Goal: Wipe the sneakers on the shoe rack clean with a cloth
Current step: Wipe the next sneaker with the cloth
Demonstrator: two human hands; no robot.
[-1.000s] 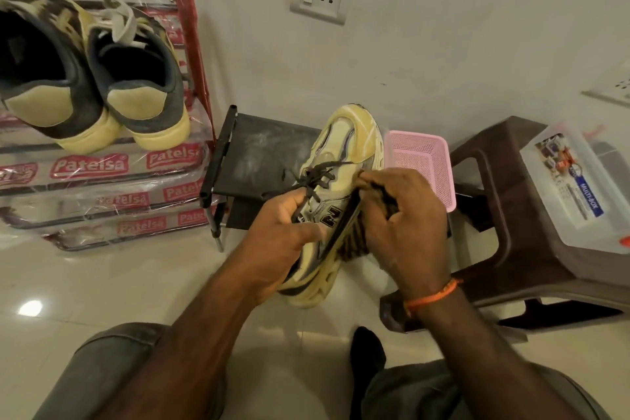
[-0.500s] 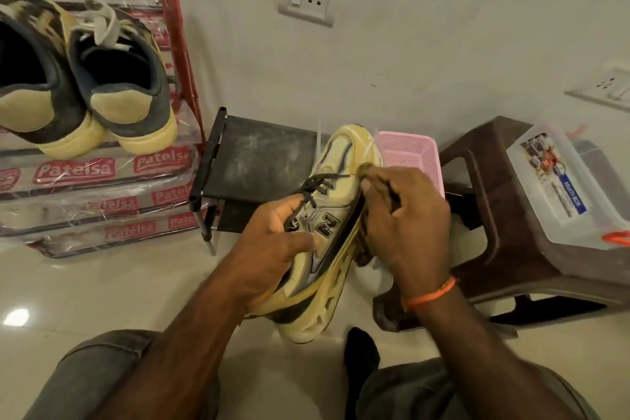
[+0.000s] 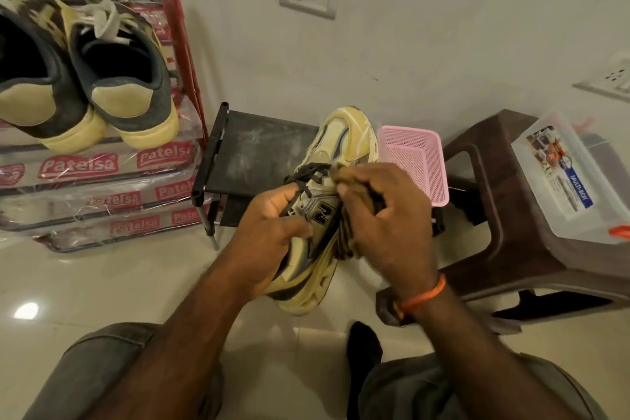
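Head view: your left hand (image 3: 269,235) grips the cream-and-grey laced sneaker (image 3: 327,208) mid-air before the black rack (image 3: 252,150); right hand (image 3: 385,225) fingers curl round a brown cloth (image 3: 344,242) pressed to its side. Wiping underway; next, likely turn the shoe to reach unwiped panels.

white wall (image 3: 426,44), tiled floor (image 3: 102,283), brown stool (image 3: 494,215)

In front of you the red shoe rack (image 3: 185,54), wrapped in printed plastic, carries a pair of dark sneakers (image 3: 85,78) on its top shelf. Beside it the tiled floor (image 3: 102,283) bears a black stand (image 3: 252,157) and a brown stool (image 3: 504,215) with a clear box (image 3: 576,181).
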